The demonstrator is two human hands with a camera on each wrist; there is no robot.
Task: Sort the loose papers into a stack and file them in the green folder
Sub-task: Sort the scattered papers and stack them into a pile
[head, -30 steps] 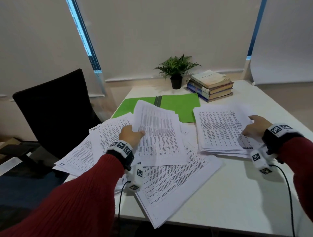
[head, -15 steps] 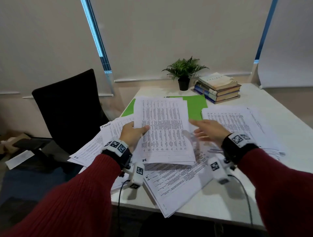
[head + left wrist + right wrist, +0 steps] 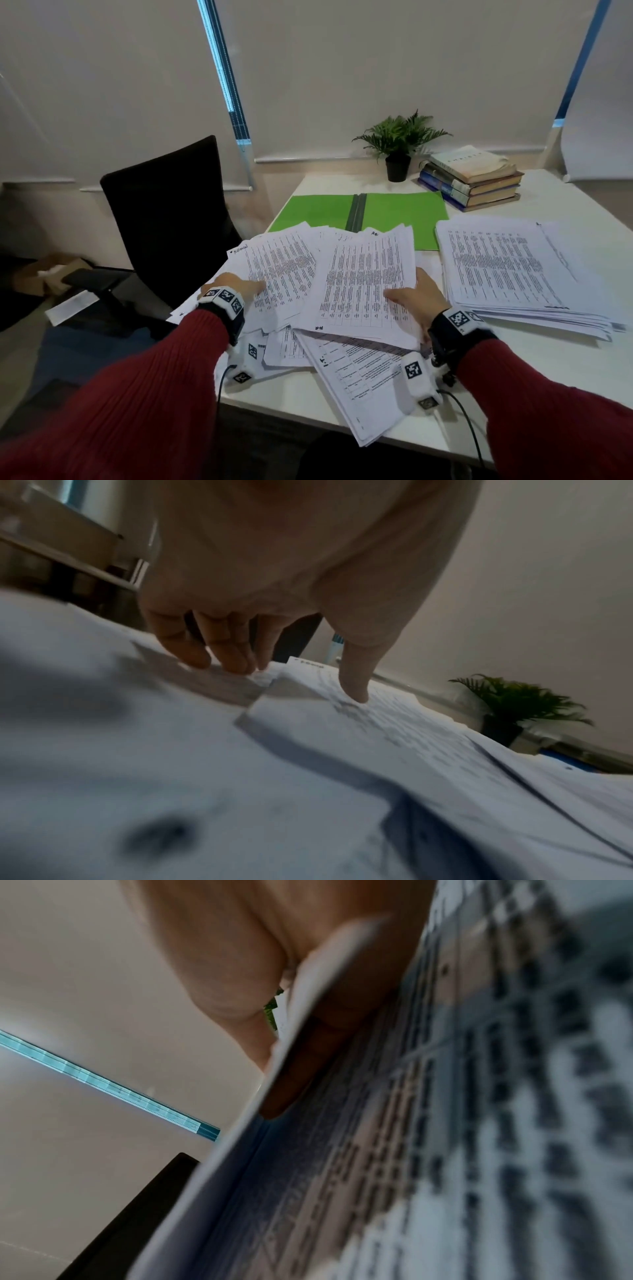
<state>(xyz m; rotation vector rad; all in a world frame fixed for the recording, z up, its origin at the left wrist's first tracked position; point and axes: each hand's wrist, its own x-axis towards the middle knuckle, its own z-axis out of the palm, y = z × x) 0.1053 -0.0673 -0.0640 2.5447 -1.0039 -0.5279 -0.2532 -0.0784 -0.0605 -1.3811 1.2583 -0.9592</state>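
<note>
The green folder [image 3: 404, 209] lies open at the back of the white table [image 3: 548, 373]. Loose printed papers [image 3: 274, 270] are spread in front of it, and some overhang the near edge. A squared stack of papers [image 3: 507, 274] lies at the right. My right hand [image 3: 411, 298] grips a bundle of sheets [image 3: 366, 284] at its right edge, thumb on top. In the right wrist view its fingers [image 3: 301, 1069] lie under the bundle [image 3: 236, 1129]. My left hand [image 3: 239, 287] presses flat on the loose papers at the left, with straight fingers [image 3: 226, 653] touching the sheets [image 3: 377, 723].
A potted plant [image 3: 399, 144] and a pile of books [image 3: 472, 178] stand at the back of the table. A black chair [image 3: 164, 212] is close to the table's left side. Cables hang from both wrists over the front edge.
The bundle that my left hand held up is now in my right hand and lowered over the papers. My left hand has let go and dropped onto the loose sheets at the left.
</note>
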